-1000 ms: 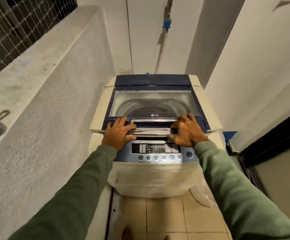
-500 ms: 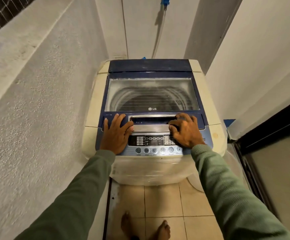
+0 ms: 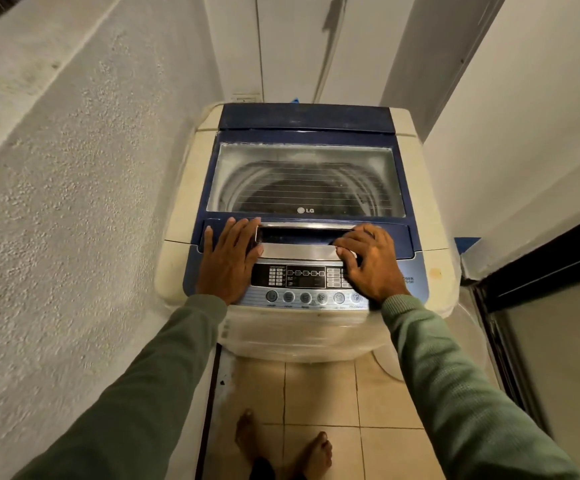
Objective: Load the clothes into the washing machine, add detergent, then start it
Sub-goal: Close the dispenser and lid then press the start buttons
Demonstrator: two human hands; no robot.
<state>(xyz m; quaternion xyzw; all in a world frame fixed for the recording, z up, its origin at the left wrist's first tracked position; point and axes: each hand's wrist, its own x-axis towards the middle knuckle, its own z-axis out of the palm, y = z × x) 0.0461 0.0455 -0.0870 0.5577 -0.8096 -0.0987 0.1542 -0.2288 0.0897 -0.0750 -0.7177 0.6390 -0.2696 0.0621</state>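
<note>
Cream-and-blue top-load washing machine (image 3: 181, 209), glass lid (image 3: 302, 168) shut. L hand (image 3: 227, 263) flat, fingers straight, on lid's blue front edge; R hand (image 3: 373, 263) fingers curled over chrome lid handle (image 3: 299, 251).

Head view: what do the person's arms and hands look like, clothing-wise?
The left sleeve and right sleeve are long, olive-green knit with ribbed cuffs. The left hand and right hand are bare: no gloves, rings or watch visible.

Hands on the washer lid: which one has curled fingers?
The right hand: its fingers curl at the right end of the lid handle, while the left hand lies flat with straight fingers.
</note>
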